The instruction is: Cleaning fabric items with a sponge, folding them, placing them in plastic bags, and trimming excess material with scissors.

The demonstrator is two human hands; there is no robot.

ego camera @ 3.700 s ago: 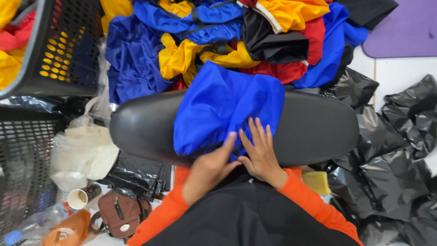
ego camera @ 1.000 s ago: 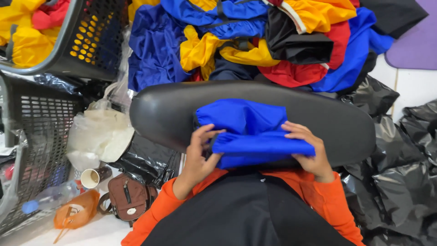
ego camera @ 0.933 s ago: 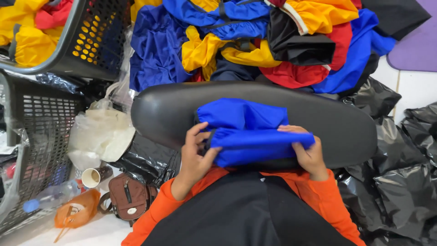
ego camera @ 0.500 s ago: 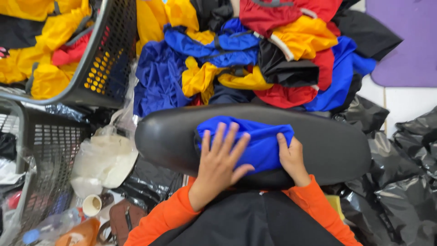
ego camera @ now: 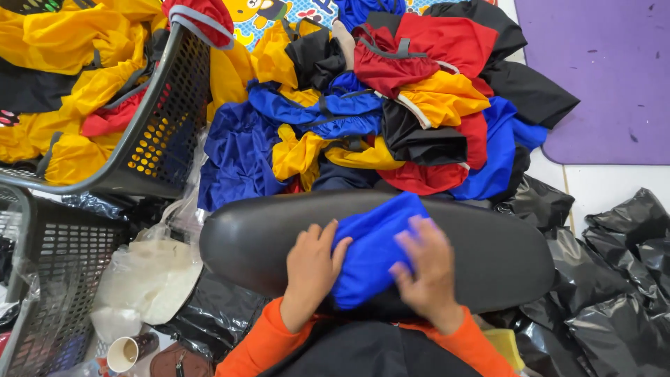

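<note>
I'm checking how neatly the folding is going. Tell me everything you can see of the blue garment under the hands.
The blue garment is a smooth, slightly shiny cloth, gathered into a compact, roughly oblong bundle lying at a slant on the black padded surface. Soft creases run along it; no seams or fastenings show. The left hand presses its left edge, the right hand lies over its right side, blurred. Its near end reaches the surface's near edge.

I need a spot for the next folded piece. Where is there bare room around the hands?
The black cushion is bare right of the right hand, toward the black bags, and bare left of the left hand. The purple mat is open. The clothes pile and both baskets are crowded.
</note>
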